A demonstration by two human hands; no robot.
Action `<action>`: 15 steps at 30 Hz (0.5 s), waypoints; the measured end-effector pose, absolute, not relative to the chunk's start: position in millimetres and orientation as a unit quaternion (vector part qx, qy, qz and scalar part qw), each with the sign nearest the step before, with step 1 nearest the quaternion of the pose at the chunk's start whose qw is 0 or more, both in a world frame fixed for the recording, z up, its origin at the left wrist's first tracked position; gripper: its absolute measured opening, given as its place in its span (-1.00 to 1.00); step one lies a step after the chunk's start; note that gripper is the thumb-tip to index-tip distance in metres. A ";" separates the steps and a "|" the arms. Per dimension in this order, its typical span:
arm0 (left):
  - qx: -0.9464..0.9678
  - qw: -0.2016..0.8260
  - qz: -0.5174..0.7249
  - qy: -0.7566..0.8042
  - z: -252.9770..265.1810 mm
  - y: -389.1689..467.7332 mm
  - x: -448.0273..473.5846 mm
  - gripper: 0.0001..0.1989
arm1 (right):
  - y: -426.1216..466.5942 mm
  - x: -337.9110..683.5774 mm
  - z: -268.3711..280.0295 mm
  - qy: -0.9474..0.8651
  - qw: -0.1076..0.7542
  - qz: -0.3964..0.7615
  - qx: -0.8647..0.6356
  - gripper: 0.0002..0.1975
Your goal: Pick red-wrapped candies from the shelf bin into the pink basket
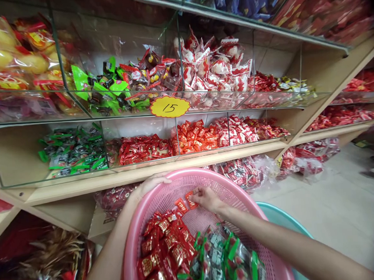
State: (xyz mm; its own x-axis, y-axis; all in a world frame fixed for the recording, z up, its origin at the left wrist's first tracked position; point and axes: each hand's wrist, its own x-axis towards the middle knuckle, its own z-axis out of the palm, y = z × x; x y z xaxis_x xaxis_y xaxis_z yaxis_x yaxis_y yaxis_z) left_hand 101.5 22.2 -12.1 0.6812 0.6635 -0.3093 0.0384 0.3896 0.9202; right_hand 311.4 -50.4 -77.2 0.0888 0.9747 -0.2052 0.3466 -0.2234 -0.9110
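A pink plastic basket [131,247] with mesh walls stands in front of me. My left hand [150,184] grips its far left rim, with the fingers over the edge. Inside the basket, my right hand [205,198] pinches an orange-red wrapped candy [190,200] against the mesh wall. A similar orange candy [181,206] lies right beside it. Dark red candies with gold print [167,245] fill the basket's left side. Green and clear packets of candy [218,255] lie at the lower right, under my right forearm.
Glass-fronted shelves hold sorted candies, among them orange ones [196,136] and green ones [76,150]. A yellow price tag [169,106] reads 15. Behind the basket is a teal tub [285,218]. Bagged candies [248,170] lie under the shelf, by the tiled floor [343,203].
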 end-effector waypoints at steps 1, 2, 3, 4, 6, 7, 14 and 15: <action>0.509 0.761 0.204 0.346 -10.7 21.1 101.6 -0.60 | -48.4 309.4 -79.9 -0.517 0.354 0.432 -0.648 -0.84; 0.507 0.762 0.202 0.349 -9.4 20.3 102.0 -0.60 | -46.8 307.5 -82.0 -0.526 0.351 0.420 -0.651 -0.84; 0.506 0.763 0.199 0.349 -8.1 19.8 102.5 -0.60 | -45.5 305.8 -83.5 -0.534 0.348 0.406 -0.655 -0.84; 0.507 0.765 0.194 0.347 -7.1 19.5 103.1 -0.60 | -44.6 304.4 -84.4 -0.541 0.345 0.392 -0.659 -0.84; 0.512 0.765 0.183 0.344 -5.3 19.6 104.1 -0.59 | -43.7 302.4 -84.6 -0.550 0.340 0.371 -0.666 -0.84; 0.516 0.765 0.181 0.341 -4.6 19.9 104.4 -0.59 | -43.6 301.7 -84.0 -0.552 0.339 0.363 -0.670 -0.84; 0.541 0.741 0.215 0.336 -0.1 19.0 104.9 -0.62 | -47.7 300.3 -77.5 -0.573 0.329 0.306 -0.686 -0.87; 0.538 0.746 0.210 0.332 0.2 18.2 104.9 -0.62 | -48.6 300.7 -77.7 -0.578 0.329 0.295 -0.687 -0.87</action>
State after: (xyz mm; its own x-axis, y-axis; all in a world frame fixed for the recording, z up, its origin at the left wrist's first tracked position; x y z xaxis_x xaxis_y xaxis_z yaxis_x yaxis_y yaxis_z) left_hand 104.9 18.2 0.2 0.6912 0.6704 -0.2698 0.0442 0.3334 0.9417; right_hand 300.7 -48.6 -77.7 0.1590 0.9870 -0.0254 0.5993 -0.1169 -0.7920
